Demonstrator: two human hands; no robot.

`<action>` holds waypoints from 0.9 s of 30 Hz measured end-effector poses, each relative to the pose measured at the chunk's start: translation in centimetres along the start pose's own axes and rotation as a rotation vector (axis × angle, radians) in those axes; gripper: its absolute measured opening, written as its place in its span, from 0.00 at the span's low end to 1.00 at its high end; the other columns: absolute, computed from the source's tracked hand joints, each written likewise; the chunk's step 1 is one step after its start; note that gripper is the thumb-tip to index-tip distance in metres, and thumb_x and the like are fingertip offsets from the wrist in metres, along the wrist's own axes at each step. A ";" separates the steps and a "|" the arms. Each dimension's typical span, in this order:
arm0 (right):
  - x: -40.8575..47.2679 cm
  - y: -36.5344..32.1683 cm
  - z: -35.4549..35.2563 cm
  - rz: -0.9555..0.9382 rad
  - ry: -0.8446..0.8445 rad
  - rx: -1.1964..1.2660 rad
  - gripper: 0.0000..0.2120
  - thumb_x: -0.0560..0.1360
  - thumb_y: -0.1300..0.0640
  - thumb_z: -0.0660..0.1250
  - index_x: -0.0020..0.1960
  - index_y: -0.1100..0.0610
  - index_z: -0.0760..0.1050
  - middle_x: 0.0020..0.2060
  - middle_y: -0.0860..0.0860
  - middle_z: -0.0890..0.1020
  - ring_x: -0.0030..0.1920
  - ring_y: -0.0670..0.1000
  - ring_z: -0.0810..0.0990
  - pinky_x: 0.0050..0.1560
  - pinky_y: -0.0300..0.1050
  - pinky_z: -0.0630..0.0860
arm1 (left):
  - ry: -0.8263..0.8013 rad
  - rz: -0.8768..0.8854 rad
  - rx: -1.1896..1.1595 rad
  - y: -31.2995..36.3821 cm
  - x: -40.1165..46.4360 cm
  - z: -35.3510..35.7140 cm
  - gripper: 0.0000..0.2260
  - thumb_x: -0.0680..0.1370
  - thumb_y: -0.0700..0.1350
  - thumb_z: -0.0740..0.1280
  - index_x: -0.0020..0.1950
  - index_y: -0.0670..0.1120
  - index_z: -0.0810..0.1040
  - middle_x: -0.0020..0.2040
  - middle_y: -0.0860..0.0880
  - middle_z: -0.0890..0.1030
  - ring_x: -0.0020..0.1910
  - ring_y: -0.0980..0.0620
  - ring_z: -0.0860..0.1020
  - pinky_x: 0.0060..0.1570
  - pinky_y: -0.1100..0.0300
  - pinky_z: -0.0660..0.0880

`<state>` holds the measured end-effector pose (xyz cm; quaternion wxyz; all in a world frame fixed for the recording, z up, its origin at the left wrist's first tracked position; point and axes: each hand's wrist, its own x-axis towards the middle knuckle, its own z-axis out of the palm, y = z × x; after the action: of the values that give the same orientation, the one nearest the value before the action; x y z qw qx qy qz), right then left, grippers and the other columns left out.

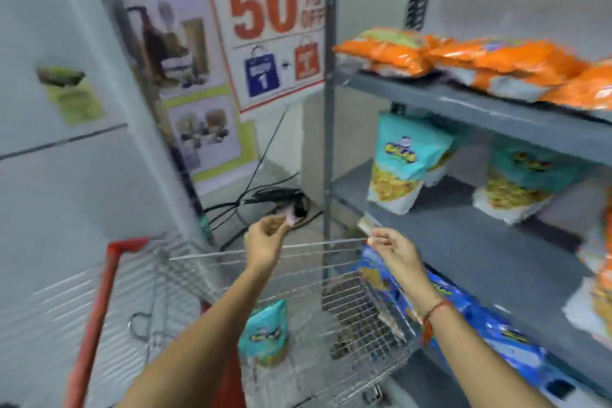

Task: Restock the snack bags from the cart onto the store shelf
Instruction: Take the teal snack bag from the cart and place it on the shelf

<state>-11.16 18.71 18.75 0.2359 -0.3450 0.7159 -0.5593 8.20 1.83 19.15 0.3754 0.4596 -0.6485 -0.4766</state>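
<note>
One teal snack bag (265,331) stands inside the wire cart (212,255). My left hand (265,238) hovers over the cart's far rim with loosely curled fingers and nothing in it. Over the cart's right corner, next to the shelf, is my right hand (392,247), also loosely curled and empty. On the grey metal shelf (490,252), matching teal bags (402,162) stand on the middle board. Orange bags (463,63) lie on the top board and blue bags (470,315) on the lower one. The picture is blurred by motion.
The cart's red handle (106,278) is at the lower left. A "50% off" sign (275,20) hangs behind the shelf's upright post (329,109). Black cables (265,199) lie on the floor beyond the cart. A white appliance door (49,159) fills the left.
</note>
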 end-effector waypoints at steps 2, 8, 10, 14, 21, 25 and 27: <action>0.9 2.5 4.6 0.056 -0.177 -0.064 0.08 0.74 0.66 0.68 0.53 0.63 0.78 0.41 0.50 0.81 0.42 0.47 0.78 0.43 0.30 0.74 | 0.012 -0.124 0.096 -4.8 0.4 -3.4 0.10 0.72 0.45 0.74 0.47 0.39 0.84 0.44 0.36 0.86 0.43 0.47 0.82 0.45 0.55 0.77; 4.5 13.1 15.4 0.332 -0.648 -0.259 0.13 0.71 0.67 0.70 0.55 0.64 0.76 0.40 0.52 0.79 0.41 0.45 0.80 0.44 0.37 0.75 | -0.327 -0.688 0.684 -19.3 -2.6 -7.4 0.11 0.71 0.48 0.69 0.45 0.41 0.82 0.48 0.40 0.86 0.48 0.43 0.84 0.44 0.54 0.79; 5.3 17.0 18.2 0.368 -0.808 -0.368 0.16 0.70 0.65 0.72 0.57 0.60 0.76 0.45 0.52 0.79 0.48 0.49 0.79 0.51 0.45 0.75 | -0.448 -0.866 0.653 -23.4 -4.8 -6.4 0.08 0.72 0.48 0.68 0.43 0.43 0.80 0.50 0.42 0.85 0.52 0.45 0.83 0.46 0.56 0.79; 5.7 23.7 22.6 0.494 -0.981 -0.405 0.27 0.67 0.67 0.72 0.62 0.54 0.69 0.57 0.56 0.78 0.59 0.58 0.78 0.58 0.55 0.77 | -0.252 -1.025 0.461 -29.2 -7.2 -3.1 0.23 0.73 0.44 0.68 0.68 0.44 0.71 0.60 0.39 0.81 0.59 0.43 0.79 0.55 0.56 0.74; 6.2 28.3 25.5 0.503 -0.845 -0.194 0.19 0.65 0.72 0.75 0.49 0.51 0.79 0.49 0.60 0.84 0.50 0.57 0.81 0.55 0.60 0.79 | 0.315 -1.000 0.179 -34.0 -5.3 0.9 0.15 0.75 0.35 0.66 0.62 0.38 0.76 0.57 0.38 0.82 0.56 0.44 0.80 0.52 0.57 0.71; 6.2 27.3 25.5 0.410 -0.711 -0.188 0.11 0.69 0.69 0.73 0.37 0.54 0.81 0.33 0.51 0.84 0.35 0.49 0.80 0.36 0.47 0.77 | 0.429 -0.936 0.216 -33.9 -5.5 1.9 0.09 0.74 0.41 0.71 0.49 0.37 0.83 0.47 0.37 0.86 0.51 0.44 0.82 0.45 0.57 0.71; 6.1 26.5 24.5 0.404 -0.644 -0.160 0.09 0.70 0.67 0.72 0.35 0.56 0.81 0.33 0.56 0.85 0.36 0.53 0.83 0.37 0.53 0.79 | 0.450 -0.904 0.199 -33.2 -5.2 2.0 0.07 0.74 0.41 0.72 0.42 0.38 0.84 0.41 0.38 0.86 0.45 0.44 0.83 0.41 0.56 0.70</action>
<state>-3.55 2.08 -12.93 0.5264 -0.3724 0.7000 -0.3071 15.84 3.29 -13.64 0.2164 0.8190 -0.3303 -0.4164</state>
